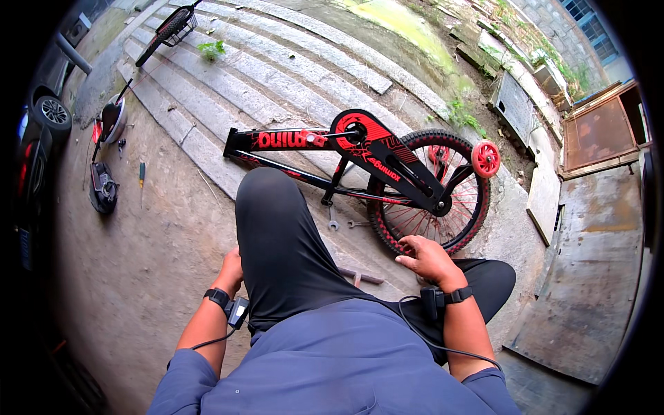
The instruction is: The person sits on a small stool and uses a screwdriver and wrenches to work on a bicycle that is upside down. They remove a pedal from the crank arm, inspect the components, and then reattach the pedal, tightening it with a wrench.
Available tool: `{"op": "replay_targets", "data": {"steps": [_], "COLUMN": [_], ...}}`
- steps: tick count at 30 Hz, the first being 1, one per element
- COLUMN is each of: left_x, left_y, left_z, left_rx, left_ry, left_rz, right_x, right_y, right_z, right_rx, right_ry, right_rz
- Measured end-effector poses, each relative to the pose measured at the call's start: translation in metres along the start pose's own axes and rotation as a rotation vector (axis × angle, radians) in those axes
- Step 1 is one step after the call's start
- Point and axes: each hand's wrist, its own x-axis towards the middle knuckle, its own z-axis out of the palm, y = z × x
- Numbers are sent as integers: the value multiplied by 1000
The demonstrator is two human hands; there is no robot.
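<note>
A black and red bicycle frame (277, 138) lies on its side before me, its rear wheel (477, 207) still attached. A black and red chain guard (380, 162) covers the side, and a small red training wheel (485, 159) sticks out at the right. My right hand (430, 261) rests by the lower edge of the tire, fingers loosely bent, thumb apart, holding nothing; whether it touches the rubber I cannot tell. Beside my raised knee is my left hand (233, 268), its fingers mostly hidden by the leg. Two wrenches, one (333, 219) upright in view and another (358, 223), lie near the wheel.
A dark bar (363, 277) lies between my legs. To the left are a screwdriver (142, 181), a black bag-like item (103, 190) and a parked car (41, 152). A wheel with a basket (178, 26) is at the far left. Boards (581, 270) lean at the right.
</note>
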Motion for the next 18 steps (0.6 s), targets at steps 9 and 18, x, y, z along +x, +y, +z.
{"op": "replay_targets", "data": {"steps": [9,18], "left_x": [-3,4], "left_y": [4,11], "left_z": [3,7], "left_rx": [73,176], "left_ry": [22,34], "left_rz": [22,134], "right_x": [5,7], "right_y": [4,4], "right_z": [-1,4], "right_rx": [19,74], "right_ry": [-2,-25], "right_rz": [-19,29]}}
